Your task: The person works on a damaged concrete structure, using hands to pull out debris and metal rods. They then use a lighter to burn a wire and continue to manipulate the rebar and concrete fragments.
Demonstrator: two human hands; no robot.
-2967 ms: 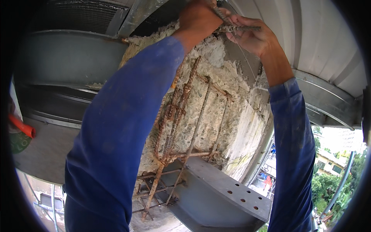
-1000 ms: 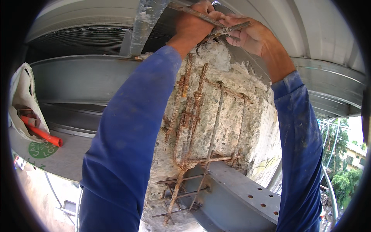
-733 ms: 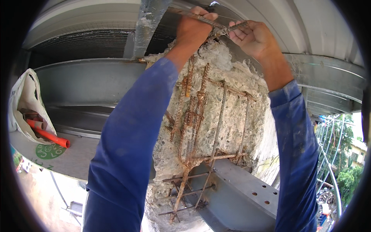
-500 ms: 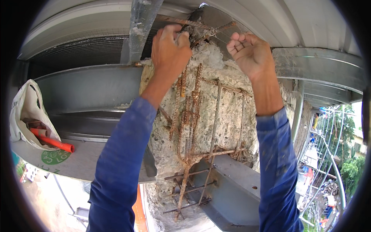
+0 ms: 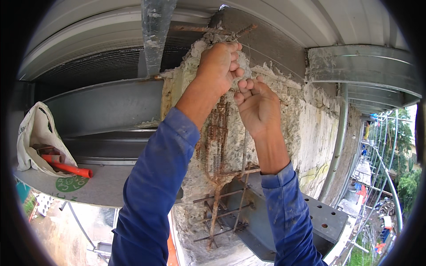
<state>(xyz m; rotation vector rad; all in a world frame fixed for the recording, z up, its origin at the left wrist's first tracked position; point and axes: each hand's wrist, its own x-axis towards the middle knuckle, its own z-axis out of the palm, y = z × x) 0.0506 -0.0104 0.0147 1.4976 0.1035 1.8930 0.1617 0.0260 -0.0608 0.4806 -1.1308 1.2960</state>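
Note:
Up under the roof, my left hand (image 5: 217, 67) is closed, its thumb and forefinger pinching a thin wire just below a rusty rebar end (image 5: 246, 30). The wire (image 5: 250, 60) curves down from there to my right hand (image 5: 259, 106), which is lower and to the right, its fingertips pinched together on it. Another strand of wire stretches off to the right across the concrete. Behind both hands stands a broken concrete column (image 5: 284, 128) with rusty reinforcing bars (image 5: 217, 133) showing. My left wrist and hand hide part of its top.
A white bag (image 5: 33, 137) holding an orange-red tube (image 5: 71, 169) lies on a ledge (image 5: 106, 186) at the left. Steel beams (image 5: 111, 102) meet the column from the left and below. A metal stud (image 5: 154, 40) hangs overhead. Scaffolding (image 5: 384, 164) and a drop show at the right.
My left hand has shifted right, and my right hand has come down and left, closer to it. The view has turned slightly, showing more of the column's right side.

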